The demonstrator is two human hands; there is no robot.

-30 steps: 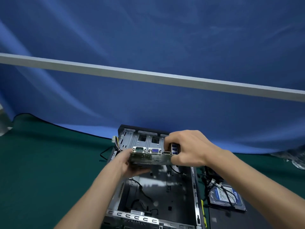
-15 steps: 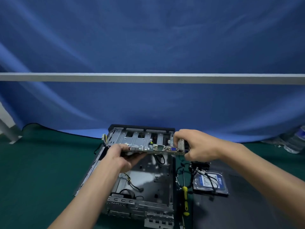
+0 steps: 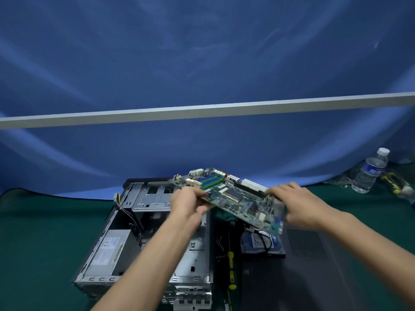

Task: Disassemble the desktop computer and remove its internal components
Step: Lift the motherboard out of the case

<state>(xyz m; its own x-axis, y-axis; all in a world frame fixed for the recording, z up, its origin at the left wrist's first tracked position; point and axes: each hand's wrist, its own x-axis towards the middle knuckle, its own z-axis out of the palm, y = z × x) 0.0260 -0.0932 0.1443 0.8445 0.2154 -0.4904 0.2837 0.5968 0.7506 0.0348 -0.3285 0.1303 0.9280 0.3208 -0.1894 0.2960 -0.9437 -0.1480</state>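
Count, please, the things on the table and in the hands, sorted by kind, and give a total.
Motherboard, held by left hand and right hand: 1
Computer case: 1
Power supply inside the case: 1
Hard drive: 1
Side panel: 1
Yellow-handled screwdriver: 1
Water bottle: 1
Total: 7

Staged workbench for taking electronics apart.
Blue cloth backdrop [image 3: 202, 63] with a grey bar [image 3: 202, 111] across it, green mat [image 3: 45, 232], opened computer case [image 3: 143, 232], loose hard drive [image 3: 262, 243], screwdriver [image 3: 230, 270], water bottle [image 3: 370, 171].
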